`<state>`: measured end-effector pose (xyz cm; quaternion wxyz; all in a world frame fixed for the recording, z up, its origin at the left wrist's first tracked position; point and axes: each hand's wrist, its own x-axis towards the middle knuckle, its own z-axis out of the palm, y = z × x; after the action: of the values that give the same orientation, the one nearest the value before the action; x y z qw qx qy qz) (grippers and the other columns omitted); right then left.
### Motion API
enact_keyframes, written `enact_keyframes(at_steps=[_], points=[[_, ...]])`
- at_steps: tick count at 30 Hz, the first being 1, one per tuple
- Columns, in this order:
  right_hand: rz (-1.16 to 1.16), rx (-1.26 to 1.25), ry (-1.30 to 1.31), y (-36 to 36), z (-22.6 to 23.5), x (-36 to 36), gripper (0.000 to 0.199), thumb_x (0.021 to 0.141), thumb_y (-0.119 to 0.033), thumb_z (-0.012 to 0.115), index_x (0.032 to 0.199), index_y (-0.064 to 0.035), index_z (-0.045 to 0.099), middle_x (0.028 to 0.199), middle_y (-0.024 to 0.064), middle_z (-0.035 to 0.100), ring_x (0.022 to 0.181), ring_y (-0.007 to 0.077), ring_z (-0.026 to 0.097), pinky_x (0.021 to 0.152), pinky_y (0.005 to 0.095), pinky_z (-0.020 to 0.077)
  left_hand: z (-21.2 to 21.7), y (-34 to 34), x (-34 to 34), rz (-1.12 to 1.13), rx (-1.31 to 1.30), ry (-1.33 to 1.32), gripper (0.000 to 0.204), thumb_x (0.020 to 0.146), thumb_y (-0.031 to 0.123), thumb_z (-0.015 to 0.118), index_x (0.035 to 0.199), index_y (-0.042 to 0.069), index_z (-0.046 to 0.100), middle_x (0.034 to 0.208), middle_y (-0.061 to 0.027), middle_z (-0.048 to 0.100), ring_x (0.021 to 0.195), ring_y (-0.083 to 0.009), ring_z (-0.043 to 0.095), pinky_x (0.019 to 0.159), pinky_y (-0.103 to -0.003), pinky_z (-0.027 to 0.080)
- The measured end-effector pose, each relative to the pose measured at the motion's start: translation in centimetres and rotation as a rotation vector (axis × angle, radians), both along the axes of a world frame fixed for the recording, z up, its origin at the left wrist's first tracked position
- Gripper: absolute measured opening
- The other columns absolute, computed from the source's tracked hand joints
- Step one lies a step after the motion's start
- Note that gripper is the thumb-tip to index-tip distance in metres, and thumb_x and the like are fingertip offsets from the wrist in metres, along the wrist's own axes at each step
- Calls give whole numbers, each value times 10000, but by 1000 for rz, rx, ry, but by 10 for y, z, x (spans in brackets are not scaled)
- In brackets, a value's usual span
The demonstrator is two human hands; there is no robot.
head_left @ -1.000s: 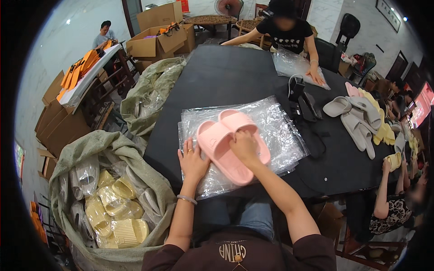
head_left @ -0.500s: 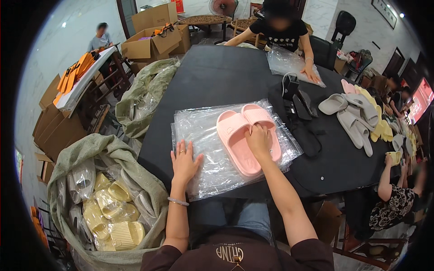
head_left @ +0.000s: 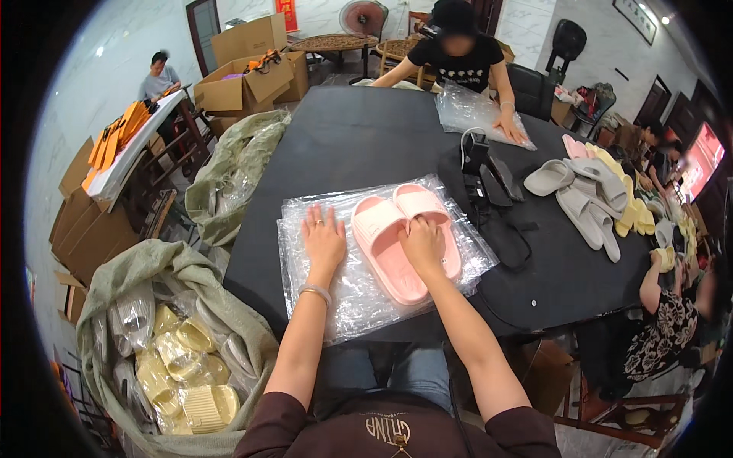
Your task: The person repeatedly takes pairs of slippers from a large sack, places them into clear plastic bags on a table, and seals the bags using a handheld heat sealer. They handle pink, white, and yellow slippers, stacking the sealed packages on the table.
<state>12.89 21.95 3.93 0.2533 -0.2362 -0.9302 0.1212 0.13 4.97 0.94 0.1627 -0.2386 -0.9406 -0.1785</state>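
hands point(head_left: 374, 243) on pink slippers point(head_left: 405, 240), plastic bags point(head_left: 347, 286)

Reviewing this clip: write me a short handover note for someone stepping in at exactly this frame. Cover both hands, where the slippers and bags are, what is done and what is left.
Left hand: flat, palm down on the stack of clear plastic bags at the near table edge, holding nothing.
Right hand: resting on the pair of pink slippers, which lie side by side on top of the bags.
Done: the pair is matched up and laid on the stack; bagged yellow slippers fill the green sack at the person's left.
Left: the pink pair is not yet inside a bag. Loose grey slippers wait further right on the black table.
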Motion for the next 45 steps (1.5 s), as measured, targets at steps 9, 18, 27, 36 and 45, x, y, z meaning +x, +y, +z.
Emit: enact_keyframes(at_steps=[9, 18, 27, 36, 45], points=[[-53, -16, -183, 30, 18, 12, 248, 824, -246, 593, 891, -23, 679, 977, 125, 654, 980, 340, 584, 794, 468, 484, 2, 4, -2, 25, -33, -108, 687, 906, 544, 395, 1419, 88, 371, 1506, -163, 258, 1412, -311, 179, 1143, -442, 112], [-96, -64, -130, 87, 118, 97, 187, 744, -209, 583, 753, -43, 669, 709, 179, 644, 708, 331, 639, 682, 437, 489, 2, -2, -2, 27, -38, -115, 803, 856, 638, 431, 1421, 72, 359, 1501, -183, 256, 1409, -337, 172, 1135, -474, 120], [-642, 189, -87, 324, 117, 233, 366, 880, -332, 488, 877, -9, 658, 873, 230, 660, 864, 376, 641, 765, 490, 482, 6, 4, 2, 2, -46, -125, 908, 810, 720, 425, 1439, 74, 317, 1511, -186, 228, 1416, -342, 147, 1137, -479, 104], [11, 87, 289, 169, 128, 57, 327, 921, -245, 477, 1062, -2, 645, 1061, 200, 642, 1017, 352, 600, 882, 414, 457, 2, -5, 0, 19, -8, -115, 922, 810, 726, 413, 1439, 59, 315, 1514, -193, 213, 1422, -332, 131, 1145, -458, 78], [325, -179, 325, -31, 8, -79, 228, 867, -161, 535, 1027, -61, 663, 1103, 117, 641, 1043, 305, 581, 915, 405, 438, 10, -1, 2, 20, 0, -134, 897, 822, 701, 422, 1443, 63, 310, 1515, -182, 221, 1424, -320, 133, 1146, -449, 81]])
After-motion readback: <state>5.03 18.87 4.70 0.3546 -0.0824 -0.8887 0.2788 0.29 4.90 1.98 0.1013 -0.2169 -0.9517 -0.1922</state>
